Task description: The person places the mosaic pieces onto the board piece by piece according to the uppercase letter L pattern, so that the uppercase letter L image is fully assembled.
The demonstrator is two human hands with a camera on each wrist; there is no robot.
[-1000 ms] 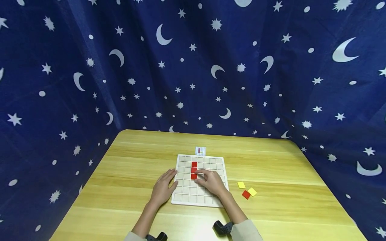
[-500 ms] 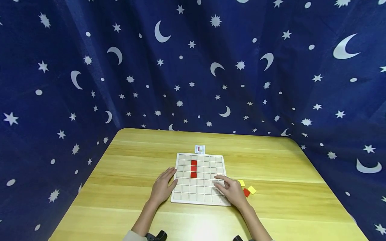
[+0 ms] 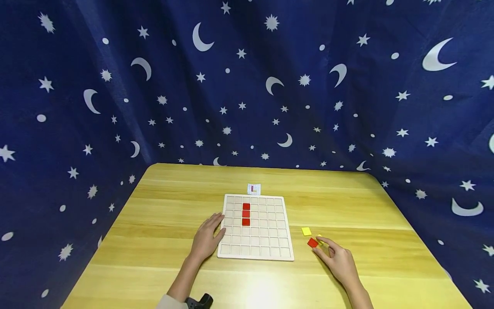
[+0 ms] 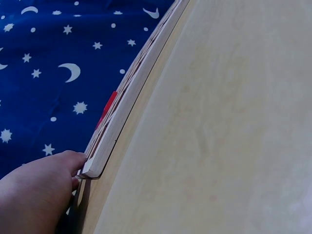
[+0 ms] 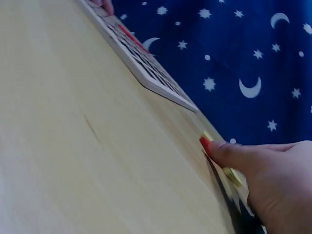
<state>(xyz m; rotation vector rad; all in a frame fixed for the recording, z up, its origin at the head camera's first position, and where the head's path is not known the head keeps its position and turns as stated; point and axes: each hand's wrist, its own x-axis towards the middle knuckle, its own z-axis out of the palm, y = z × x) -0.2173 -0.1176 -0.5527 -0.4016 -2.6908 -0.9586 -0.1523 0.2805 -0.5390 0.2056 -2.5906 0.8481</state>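
Observation:
A white gridded board (image 3: 266, 240) lies on the table, with three red square tiles (image 3: 246, 213) in a column in its cells. My left hand (image 3: 206, 240) rests against the board's left edge, its fingers relaxed; the left wrist view has that hand (image 4: 41, 187) touching the board's corner. To the right of the board, my right hand (image 3: 339, 259) pinches a loose red tile (image 3: 312, 243) between thumb and index finger at its edges. That red tile (image 5: 204, 143) shows at the thumb tip in the right wrist view. A yellow tile (image 3: 320, 237) lies partly hidden behind the index finger.
Another yellow tile (image 3: 306, 231) lies between the board and the right hand. Behind the board's far edge is a small printed grid card (image 3: 254, 189) with coloured marks. A dark blue curtain (image 3: 247, 86) with moons and stars surrounds the wooden table (image 3: 185, 184).
My right hand has left the board's red column and moved right to the loose tiles, where it takes hold of the red one. My left hand stays at the board's edge.

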